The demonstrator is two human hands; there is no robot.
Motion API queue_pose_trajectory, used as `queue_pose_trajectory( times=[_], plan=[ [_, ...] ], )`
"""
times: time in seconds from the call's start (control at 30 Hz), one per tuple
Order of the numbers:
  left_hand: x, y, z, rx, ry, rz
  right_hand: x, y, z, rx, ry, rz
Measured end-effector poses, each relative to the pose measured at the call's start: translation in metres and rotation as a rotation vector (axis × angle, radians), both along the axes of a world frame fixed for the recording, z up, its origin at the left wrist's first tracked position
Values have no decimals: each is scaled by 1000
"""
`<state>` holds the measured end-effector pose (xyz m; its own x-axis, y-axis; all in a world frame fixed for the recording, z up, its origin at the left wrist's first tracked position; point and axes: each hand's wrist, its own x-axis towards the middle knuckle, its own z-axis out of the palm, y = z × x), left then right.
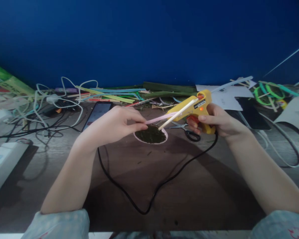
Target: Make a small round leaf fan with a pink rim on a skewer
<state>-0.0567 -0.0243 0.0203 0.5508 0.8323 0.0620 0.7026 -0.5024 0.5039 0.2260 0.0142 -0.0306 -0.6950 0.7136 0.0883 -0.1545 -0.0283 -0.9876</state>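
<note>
My right hand (214, 120) is wrapped round the handle of a yellow hot glue gun (186, 107), whose small orange light glows. The gun's front points left and down; a pale stick partly covers it. My left hand (122, 124) pinches one end of a thin pink strip (161, 117), which runs right towards the gun. Below the left fingertips lies a small round holder (161, 143) with a pale pink rim, filled with dark green-brown material (150, 134). The pale stick (176, 114) rises from this filling, leaning to the right. Whether the gun's tip touches the strip is hidden.
Black-handled scissors (192, 135) lie behind the holder. The gun's black cord (149, 207) loops across the table front. Phones (98, 113) lie left and right (254, 116). Pipe cleaners (114, 94), tangled cables (81, 106) and a power strip (5, 162) surround the workspace.
</note>
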Motion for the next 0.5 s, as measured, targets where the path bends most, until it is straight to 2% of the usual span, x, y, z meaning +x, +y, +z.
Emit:
queue_pose_trajectory(
  times=[0.5],
  plan=[
    [1, 0, -1, -7, 28, 2, -3, -1, 4, 54, -43, -12]
  ],
)
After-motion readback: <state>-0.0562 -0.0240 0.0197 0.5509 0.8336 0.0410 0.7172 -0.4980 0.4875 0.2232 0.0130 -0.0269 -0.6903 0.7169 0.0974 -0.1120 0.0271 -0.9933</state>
